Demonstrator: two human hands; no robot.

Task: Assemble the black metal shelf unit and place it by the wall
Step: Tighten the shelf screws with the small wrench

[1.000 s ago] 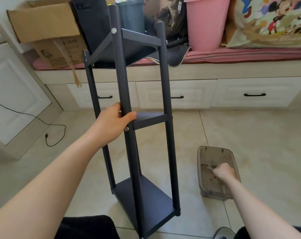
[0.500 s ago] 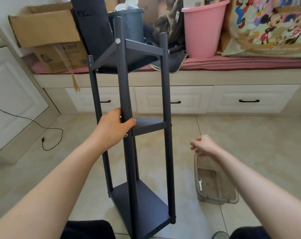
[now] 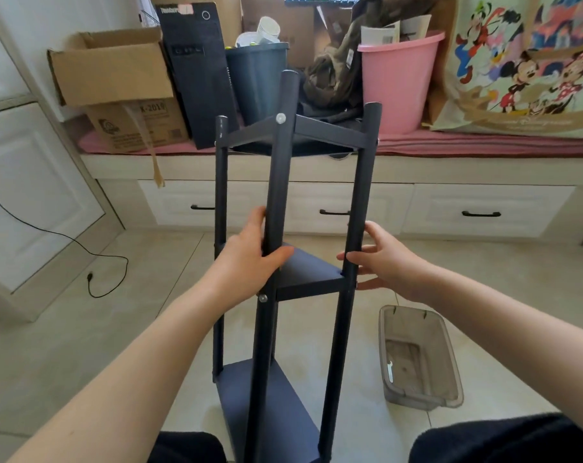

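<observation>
Looks like I'm in somebody's home, probably a bedroom or spare room: tiled floor point(image 3: 483, 279), a window-seat bench point(image 3: 450, 168) with white drawers point(image 3: 490, 212), piled with a cardboard box point(image 3: 113, 71), pink bucket point(image 3: 400, 85) and cartoon tote bag point(image 3: 524, 68).

Tiled floor point(image 3: 483, 272): shelf unit point(image 3: 280, 202), plastic bin point(image 3: 450, 379).

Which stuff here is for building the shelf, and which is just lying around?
For the job:
black shelf unit
left hand, gripping the front post
right hand, at the right post
clear tray

Just lying about:
pink bucket
cardboard box
black cable
</observation>
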